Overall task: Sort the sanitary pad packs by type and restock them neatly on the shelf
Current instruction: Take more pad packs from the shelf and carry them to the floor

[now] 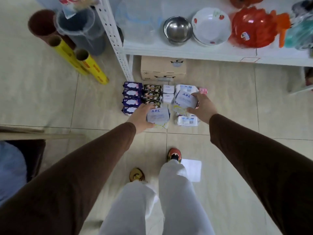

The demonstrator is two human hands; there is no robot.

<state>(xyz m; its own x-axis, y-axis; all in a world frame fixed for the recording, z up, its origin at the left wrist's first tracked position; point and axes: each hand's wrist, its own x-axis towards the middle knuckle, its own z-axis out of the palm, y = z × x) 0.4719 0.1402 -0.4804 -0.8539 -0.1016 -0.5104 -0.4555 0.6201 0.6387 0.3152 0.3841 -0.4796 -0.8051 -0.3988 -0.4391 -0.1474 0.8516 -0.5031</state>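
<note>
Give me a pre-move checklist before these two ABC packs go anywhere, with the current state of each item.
1. Left hand has a hold on its ABC pack: ok, fingers wrap its left edge.
2. Right hand has a hold on its own ABC pack: ok, thumb and fingers clamp its right side.
3. Both held packs are the same type: ok, both show blue ABC print on white.
4. Floor groups stay sorted: ok, purple packs form one column, dark packs the next.
5. Free spot on the white shelf: cannot tell; bowls fill the visible board.
6. Pink pack matches any group: cannot tell, mostly hidden.
</note>
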